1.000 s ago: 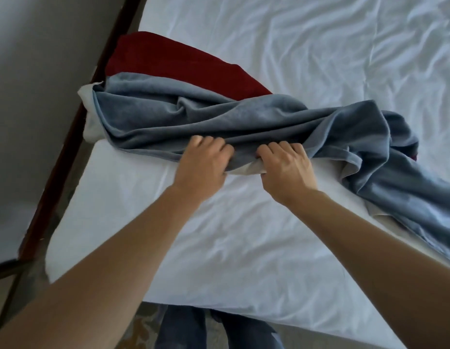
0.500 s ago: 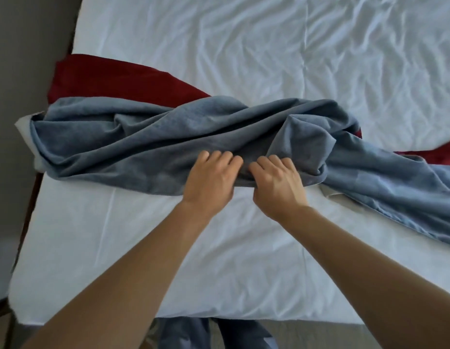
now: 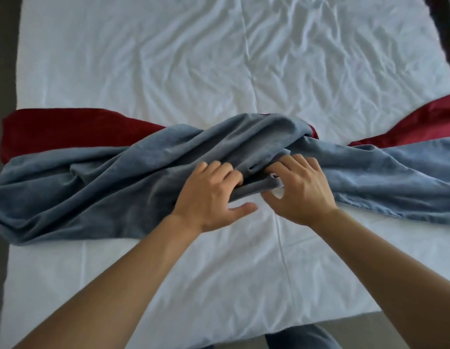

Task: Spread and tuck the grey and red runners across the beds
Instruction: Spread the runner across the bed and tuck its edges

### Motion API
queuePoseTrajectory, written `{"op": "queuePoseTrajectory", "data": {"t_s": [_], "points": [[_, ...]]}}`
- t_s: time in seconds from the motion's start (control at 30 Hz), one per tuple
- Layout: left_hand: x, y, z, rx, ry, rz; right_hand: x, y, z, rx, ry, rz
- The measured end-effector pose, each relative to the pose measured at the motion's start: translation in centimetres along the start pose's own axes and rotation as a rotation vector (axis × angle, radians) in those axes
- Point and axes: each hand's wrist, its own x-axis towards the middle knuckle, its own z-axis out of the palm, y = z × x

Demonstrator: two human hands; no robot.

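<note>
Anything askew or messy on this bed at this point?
Yes. The grey runner lies bunched and twisted across the white sheet instead of flat, hiding the middle of the red runner. Both the left hand and right hand grip its near edge.

Under your hands, the grey runner (image 3: 113, 187) is soft, matt, velvety cloth, heavily bunched. The red runner (image 3: 67, 129) beneath looks like a similar napped fabric, its right end slightly glossier. The bed sheet (image 3: 168, 59) is thin, matt white cotton-like cloth, finely creased.
</note>
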Motion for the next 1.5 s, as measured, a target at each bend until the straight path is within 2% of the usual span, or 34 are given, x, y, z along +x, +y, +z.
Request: {"op": "queuePoseTrajectory", "data": {"t_s": [0.13,0.2,0.27,0.37,0.5,0.6,0.7,0.8,0.93,1.03,1.13,1.27,1.4,1.5], "points": [[8.3,2.5,0.1,-0.046,0.157,-0.034,0.8,4.8,-2.5,0.050,0.101,0.048],[12.3,3.2,0.7,0.003,0.145,-0.037,1.8,8.9,-2.7,0.011,0.150,0.143],[16.1,3.9,1.7,0.040,0.090,-0.046,2.8,12.9,-2.4,-0.039,0.107,0.232],[21.2,5.4,3.5,0.047,-0.023,-0.117,4.0,18.2,-1.9,-0.067,-0.086,0.241],[26.2,8.3,5.7,0.128,-0.340,-0.197,5.7,22.0,-2.9,-0.012,-0.464,0.106],[27.8,10.8,7.6,0.074,-0.572,-0.220,6.0,23.4,-3.4,-0.005,-0.620,-0.005],[28.8,12.7,8.7,0.029,-0.642,-0.270,6.7,24.9,-4.0,-0.002,-0.716,-0.073],[29.6,13.8,9.6,-0.012,-0.601,-0.308,7.0,26.8,-4.0,-0.042,-0.615,-0.081],[31.3,14.4,10.0,-0.160,-0.650,-0.405,7.0,28.9,-3.0,-0.041,-0.431,-0.022],[32.5,14.1,10.0,-0.089,-0.585,-0.395,6.7,30.8,-3.0,0.070,-0.323,0.058],[33.3,13.7,10.1,-0.006,-0.499,-0.379,6.0,33.8,-3.6,0.106,-0.363,0.073],[34.4,14.2,10.9,-0.188,-0.515,-0.456,5.6,36.6,-4.6,0.078,-0.467,0.020],[35.7,16.7,12.7,-0.174,-0.531,-0.325,5.7,37.9,-5.2,0.089,-0.539,-0.043],[36.8,17.8,13.9,-0.146,-0.525,-0.301,6.1,38.8,-5.0,0.078,-0.505,-0.015]]}}
